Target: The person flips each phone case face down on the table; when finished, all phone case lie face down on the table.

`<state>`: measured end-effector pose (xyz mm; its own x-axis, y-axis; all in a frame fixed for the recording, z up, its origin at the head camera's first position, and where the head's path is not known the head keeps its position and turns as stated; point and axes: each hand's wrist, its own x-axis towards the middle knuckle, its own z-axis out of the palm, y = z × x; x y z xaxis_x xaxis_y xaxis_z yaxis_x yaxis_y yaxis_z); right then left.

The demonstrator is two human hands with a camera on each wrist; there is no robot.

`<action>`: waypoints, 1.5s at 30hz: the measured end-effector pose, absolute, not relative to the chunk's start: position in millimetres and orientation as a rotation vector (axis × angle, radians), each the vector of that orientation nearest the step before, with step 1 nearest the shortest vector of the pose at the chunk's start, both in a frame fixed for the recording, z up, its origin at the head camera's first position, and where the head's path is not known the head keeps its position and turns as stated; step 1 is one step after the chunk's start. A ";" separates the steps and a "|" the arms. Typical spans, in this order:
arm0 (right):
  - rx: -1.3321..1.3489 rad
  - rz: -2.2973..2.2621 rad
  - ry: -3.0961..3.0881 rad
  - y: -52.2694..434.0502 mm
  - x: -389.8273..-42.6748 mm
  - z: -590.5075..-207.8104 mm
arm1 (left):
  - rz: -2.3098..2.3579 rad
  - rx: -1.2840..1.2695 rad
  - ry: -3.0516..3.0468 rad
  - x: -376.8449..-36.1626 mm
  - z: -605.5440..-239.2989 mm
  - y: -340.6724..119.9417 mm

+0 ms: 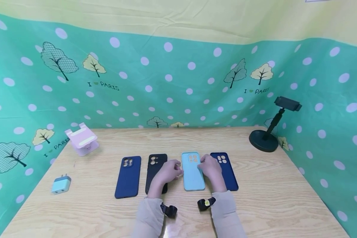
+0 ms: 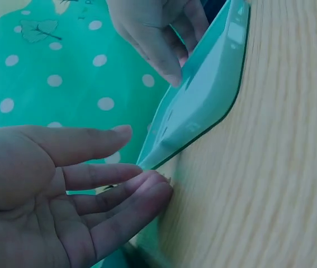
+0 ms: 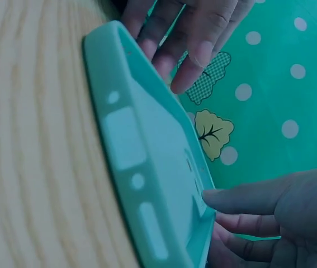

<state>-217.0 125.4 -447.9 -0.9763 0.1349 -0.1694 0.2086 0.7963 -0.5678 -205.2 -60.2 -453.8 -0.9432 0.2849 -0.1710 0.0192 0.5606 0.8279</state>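
A light blue phone case [image 1: 193, 178] lies flat on the wooden table, hollow side up, its camera cutouts at the far end. On its right edge, my right hand [image 1: 210, 167] pinches the rim, thumb inside and fingers along the outer wall, as the right wrist view shows. My left hand [image 2: 74, 195] is at the opposite edge, fingers loosely extended with the tips right at the case wall and the thumb held apart. Under the left forearm lies a black phone case [image 1: 151, 170], partly covered. The right hand overlaps a dark blue phone case [image 1: 230, 175].
Another dark blue phone case [image 1: 128, 181] lies at the left end of the row. Farther left are a blue charger plug [image 1: 61, 185] and a pink folding stand [image 1: 84, 138]. A black phone holder [image 1: 264, 140] stands back right. Polka-dot cloth [image 1: 178, 82] encloses the table's back and sides.
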 end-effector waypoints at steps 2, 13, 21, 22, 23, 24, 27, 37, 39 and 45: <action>0.271 -0.955 2.866 125.1 -217.9 -449.8 | 1.338 0.251 2.508 -205.3 -456.9 -59.1; 0.243 -1.118 2.834 122.8 -218.8 -454.4 | 1.412 0.270 2.505 -207.4 -465.8 -57.4; 0.264 -1.251 2.747 123.8 -218.6 -456.1 | 1.486 0.244 2.509 -211.2 -469.3 -58.5; 0.269 -1.264 2.738 123.8 -218.7 -456.5 | 1.491 0.244 2.509 -211.5 -469.7 -59.3; 0.273 -1.280 2.727 123.7 -218.7 -456.9 | 1.495 0.246 2.508 -211.6 -469.8 -60.3; 0.275 -1.292 2.720 123.5 -218.8 -457.5 | 1.502 0.246 2.503 -211.8 -470.1 -61.2; 0.262 -1.319 2.714 122.6 -219.3 -460.0 | 1.560 0.261 2.453 -211.9 -470.6 -64.9; 0.180 -1.329 2.761 110.4 -220.6 -465.2 | 1.782 0.241 2.217 -212.6 -468.5 -80.1; 0.165 -1.329 2.759 107.5 -220.4 -465.4 | 1.779 0.244 2.222 -212.4 -468.2 -83.3; 0.134 -1.344 2.727 100.4 -218.3 -465.0 | 1.748 0.241 2.291 -210.1 -464.6 -93.2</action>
<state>-218.3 100.4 -465.0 -0.9913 0.0358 -0.1265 0.1221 0.6068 -0.7854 -210.1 -93.2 -464.6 -0.9552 0.2796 -0.0969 -0.0195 0.2671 0.9635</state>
